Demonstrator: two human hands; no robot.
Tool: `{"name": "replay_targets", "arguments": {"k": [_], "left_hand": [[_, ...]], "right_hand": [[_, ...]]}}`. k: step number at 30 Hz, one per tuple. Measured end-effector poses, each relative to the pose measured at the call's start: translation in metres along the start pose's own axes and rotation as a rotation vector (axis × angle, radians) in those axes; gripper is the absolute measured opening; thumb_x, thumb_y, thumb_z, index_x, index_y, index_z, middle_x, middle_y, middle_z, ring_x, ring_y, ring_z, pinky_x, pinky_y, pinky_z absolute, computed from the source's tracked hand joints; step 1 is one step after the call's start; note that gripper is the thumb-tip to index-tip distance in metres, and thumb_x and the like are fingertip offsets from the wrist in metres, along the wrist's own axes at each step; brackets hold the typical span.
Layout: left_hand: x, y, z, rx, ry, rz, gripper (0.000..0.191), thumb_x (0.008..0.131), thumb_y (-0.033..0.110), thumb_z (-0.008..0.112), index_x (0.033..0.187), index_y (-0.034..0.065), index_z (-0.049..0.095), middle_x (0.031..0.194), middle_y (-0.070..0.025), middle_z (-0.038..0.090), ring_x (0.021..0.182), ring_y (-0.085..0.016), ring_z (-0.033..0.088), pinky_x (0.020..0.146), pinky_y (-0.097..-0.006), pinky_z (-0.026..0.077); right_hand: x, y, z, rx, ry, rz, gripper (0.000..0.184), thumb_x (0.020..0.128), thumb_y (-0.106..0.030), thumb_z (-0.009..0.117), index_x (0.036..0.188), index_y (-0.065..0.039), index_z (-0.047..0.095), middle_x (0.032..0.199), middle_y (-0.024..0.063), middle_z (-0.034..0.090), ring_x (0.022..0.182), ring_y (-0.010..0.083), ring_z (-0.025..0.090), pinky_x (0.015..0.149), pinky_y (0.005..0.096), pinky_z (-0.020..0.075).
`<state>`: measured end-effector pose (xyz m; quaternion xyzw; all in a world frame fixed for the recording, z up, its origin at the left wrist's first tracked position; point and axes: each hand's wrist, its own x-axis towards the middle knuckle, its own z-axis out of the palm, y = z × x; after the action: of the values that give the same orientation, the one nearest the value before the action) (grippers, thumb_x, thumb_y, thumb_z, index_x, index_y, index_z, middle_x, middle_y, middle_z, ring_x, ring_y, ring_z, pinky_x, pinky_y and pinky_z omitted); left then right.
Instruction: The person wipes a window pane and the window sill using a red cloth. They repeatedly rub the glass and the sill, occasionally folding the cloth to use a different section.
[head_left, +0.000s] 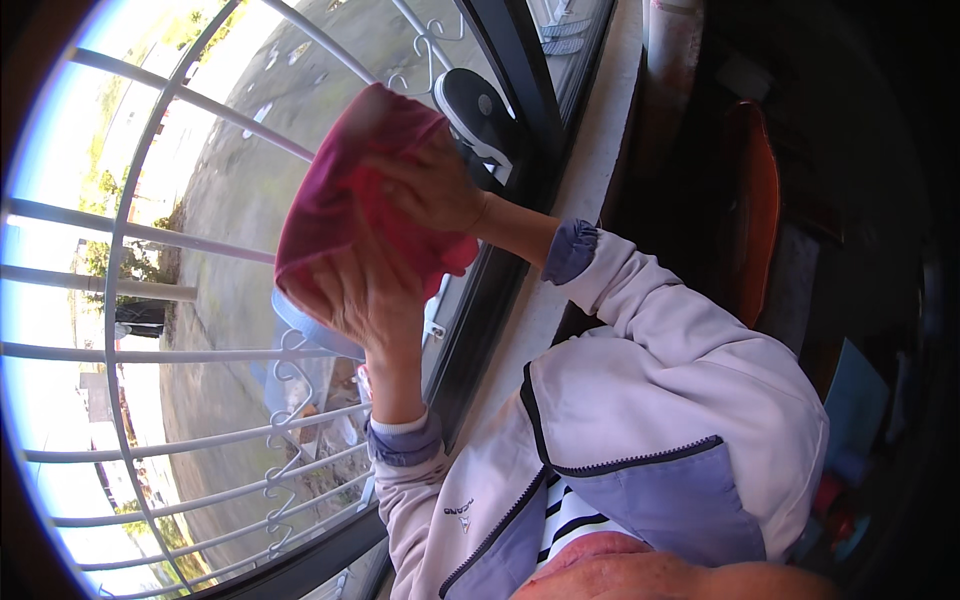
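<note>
A dark red cloth (330, 195) is spread between my two hands in the window opening, just inside the white metal bars. My left hand (367, 292) grips its lower edge, with the fingers partly under a fold. At the cloth's upper right, my right hand (435, 180) holds it with the fingers bent over the fabric. Just beyond my right hand, a black shoe with a white sole edge (480, 112) leans by the window frame. Behind my left wrist is a pale blue object (319, 326), mostly hidden by the cloth and hand.
White grille bars (217, 356) with scrolled metalwork curve outward beyond the window. A black window frame (480, 315) and a pale sill (517, 315) run diagonally beside my arms. To the right, in dim light, stand an orange chair (757, 217) and a blue panel (855, 405).
</note>
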<state>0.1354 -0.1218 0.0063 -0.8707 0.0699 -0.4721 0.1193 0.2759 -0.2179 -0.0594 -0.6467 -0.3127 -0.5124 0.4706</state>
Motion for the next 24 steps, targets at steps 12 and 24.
{"name": "replay_targets", "arguments": {"k": [12,24], "left_hand": [[-0.023,0.08,0.135,-0.267,-0.308,0.448,0.048,0.082,0.011,0.061,0.128,-0.0007,0.066,0.13,-0.0116,0.065,0.138,-0.028,0.051,0.128,-0.0453,0.02],[-0.106,-0.002,0.012,-0.091,-0.484,0.367,0.046,0.082,0.016,0.057,0.125,0.0055,0.068,0.126,-0.0054,0.067,0.136,-0.023,0.052,0.128,-0.0425,0.023]], "right_hand": [[-0.168,0.041,-0.021,0.179,0.059,0.755,0.049,0.101,-0.021,0.056,0.146,-0.006,0.047,0.145,0.0226,0.05,0.137,0.0419,0.044,0.118,0.0484,0.0302],[-0.183,-0.06,-0.049,0.249,-0.349,0.657,0.057,0.1,-0.016,0.059,0.151,0.001,0.043,0.15,0.0328,0.043,0.145,0.0508,0.035,0.123,0.0517,0.0238]]}}
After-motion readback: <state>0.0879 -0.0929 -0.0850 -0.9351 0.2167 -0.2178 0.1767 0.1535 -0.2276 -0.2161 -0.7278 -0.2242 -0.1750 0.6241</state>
